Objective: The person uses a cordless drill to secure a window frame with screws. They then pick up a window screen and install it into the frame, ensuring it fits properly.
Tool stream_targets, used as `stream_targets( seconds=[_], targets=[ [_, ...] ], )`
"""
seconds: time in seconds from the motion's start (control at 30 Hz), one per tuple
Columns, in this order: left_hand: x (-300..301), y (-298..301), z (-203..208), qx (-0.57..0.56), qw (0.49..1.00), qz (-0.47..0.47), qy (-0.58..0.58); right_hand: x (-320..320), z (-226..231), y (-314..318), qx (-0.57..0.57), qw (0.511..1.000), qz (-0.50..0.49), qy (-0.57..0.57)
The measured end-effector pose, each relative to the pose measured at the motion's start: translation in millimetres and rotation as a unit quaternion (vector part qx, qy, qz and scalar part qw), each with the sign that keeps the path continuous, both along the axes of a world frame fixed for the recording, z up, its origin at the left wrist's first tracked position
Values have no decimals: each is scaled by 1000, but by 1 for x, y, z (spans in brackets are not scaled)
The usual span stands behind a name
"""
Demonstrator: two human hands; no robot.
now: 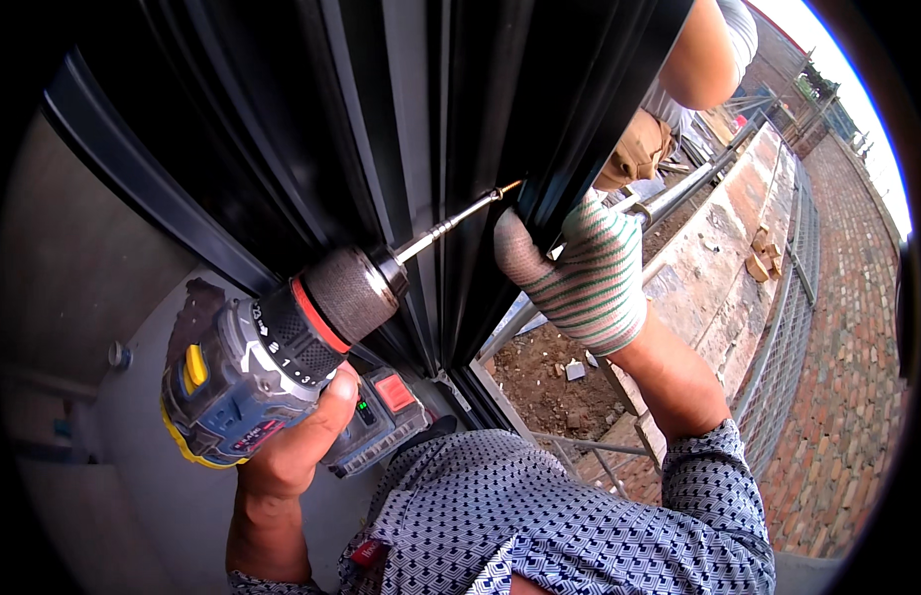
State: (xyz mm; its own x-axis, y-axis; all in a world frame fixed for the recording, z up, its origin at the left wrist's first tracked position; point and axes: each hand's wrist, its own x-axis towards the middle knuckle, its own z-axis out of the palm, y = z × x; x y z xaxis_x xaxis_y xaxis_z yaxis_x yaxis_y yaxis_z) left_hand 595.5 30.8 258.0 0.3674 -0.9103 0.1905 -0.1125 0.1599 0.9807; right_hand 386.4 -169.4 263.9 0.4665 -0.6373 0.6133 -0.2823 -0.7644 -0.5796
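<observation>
My bare left hand [304,436] is wrapped round the handle of a blue and grey cordless drill [343,297] with a red ring and a yellow switch. From its chuck a long bit [448,227] points up and to the right. At the tip sits a small brass-coloured screw [511,186], close against the black metal frame [480,129]; whether it touches is too dark to tell. My right hand [589,283], in a white glove with green stripes, grips the frame's right edge just below the screw. Its thumb lies on the near side, and its fingertips are partly hidden behind the profile.
Another person's bent arm [700,64] shows beyond the frame at the upper right. Outside are scaffold planks [713,258] with broken brick bits, a wire mesh panel [790,307] and a brick surface [842,327]. A grey wall stands on the left.
</observation>
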Motion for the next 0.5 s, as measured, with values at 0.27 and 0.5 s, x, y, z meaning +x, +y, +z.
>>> stream_targets(
  seconds=[0.27,0.5],
  targets=[
    [4,2,-10,-16,999,9,-48,0,0,0,4,1000,16,-13],
    [2,2,-6,-6,999,13,-36,1,0,-1,6,999,33,-35]
  ],
)
